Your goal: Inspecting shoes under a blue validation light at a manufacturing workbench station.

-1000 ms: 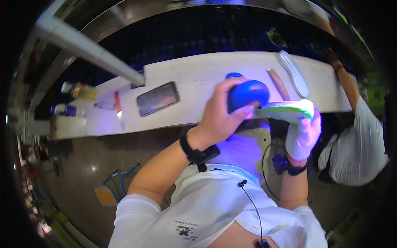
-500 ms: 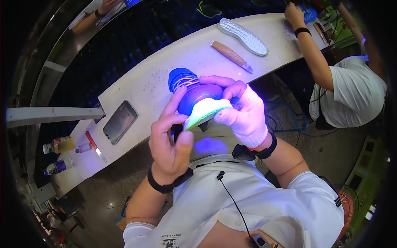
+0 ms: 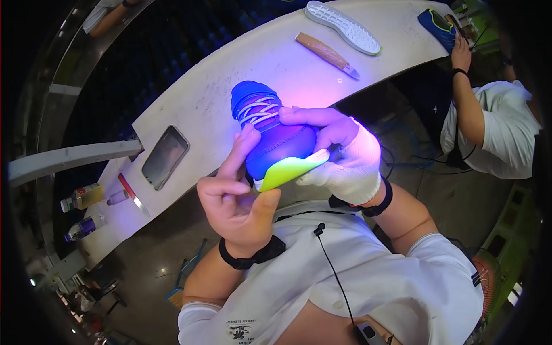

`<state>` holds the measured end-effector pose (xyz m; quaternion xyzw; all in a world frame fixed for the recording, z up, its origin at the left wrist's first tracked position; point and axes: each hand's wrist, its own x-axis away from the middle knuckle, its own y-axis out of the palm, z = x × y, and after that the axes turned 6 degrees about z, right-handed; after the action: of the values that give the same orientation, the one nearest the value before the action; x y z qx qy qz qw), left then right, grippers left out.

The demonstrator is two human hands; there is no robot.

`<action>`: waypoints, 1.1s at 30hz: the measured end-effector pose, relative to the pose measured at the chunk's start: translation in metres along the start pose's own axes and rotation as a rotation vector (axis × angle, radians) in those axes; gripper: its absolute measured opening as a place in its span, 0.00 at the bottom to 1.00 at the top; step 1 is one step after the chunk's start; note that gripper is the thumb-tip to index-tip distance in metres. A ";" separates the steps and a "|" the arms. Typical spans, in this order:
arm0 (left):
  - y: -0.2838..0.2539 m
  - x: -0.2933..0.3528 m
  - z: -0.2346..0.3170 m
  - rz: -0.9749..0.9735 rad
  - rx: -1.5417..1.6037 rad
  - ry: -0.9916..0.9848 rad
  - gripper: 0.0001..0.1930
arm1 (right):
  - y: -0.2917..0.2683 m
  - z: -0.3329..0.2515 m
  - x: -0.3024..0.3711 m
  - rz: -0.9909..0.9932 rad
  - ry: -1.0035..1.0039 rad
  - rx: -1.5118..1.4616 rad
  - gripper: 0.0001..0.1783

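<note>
The white shirt carries a small dark chest print with lettering; one bottle has a purple label, its writing too small to read. On the pale table lie a phone, a red-handled knife, a wooden-handled knife and a loose white sole. A grey beam reaches the table's edge near the phone. A co-worker's hand touches another blue shoe. A second bottle holds yellowish liquid. Before the wearer's body, off the table's near edge, a laced blue shoe has a yellow-green sole at its toe. The bare left hand steadies shoe and sole with spread fingers and thumb; the gloved right hand grips both from the other side.
</note>
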<state>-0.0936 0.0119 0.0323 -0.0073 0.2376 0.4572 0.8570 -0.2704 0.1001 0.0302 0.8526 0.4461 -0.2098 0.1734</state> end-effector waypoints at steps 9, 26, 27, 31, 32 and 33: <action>-0.018 -0.036 0.022 -0.075 -0.323 0.004 0.21 | 0.004 0.011 -0.014 -0.199 -0.079 0.372 0.28; -0.078 -0.065 0.042 -0.404 -0.630 -0.064 0.30 | 0.018 0.067 -0.013 -0.319 -0.255 0.539 0.26; -0.086 -0.064 0.041 -0.412 -0.576 -0.092 0.29 | 0.020 0.074 -0.013 -0.265 -0.253 0.489 0.26; -0.122 -0.054 0.039 -0.351 -0.513 -0.188 0.27 | 0.029 0.092 -0.008 -0.316 -0.272 0.389 0.27; -0.126 -0.056 0.044 -0.380 -0.572 -0.313 0.32 | 0.033 0.094 -0.007 -0.322 -0.272 0.382 0.27; -0.127 -0.058 0.049 -0.407 -0.630 -0.441 0.36 | 0.038 0.095 -0.006 -0.309 -0.302 0.413 0.25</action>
<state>-0.0012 -0.0956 0.0734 -0.2174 -0.1085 0.3195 0.9159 -0.2607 0.0295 -0.0431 0.7510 0.4876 -0.4445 0.0265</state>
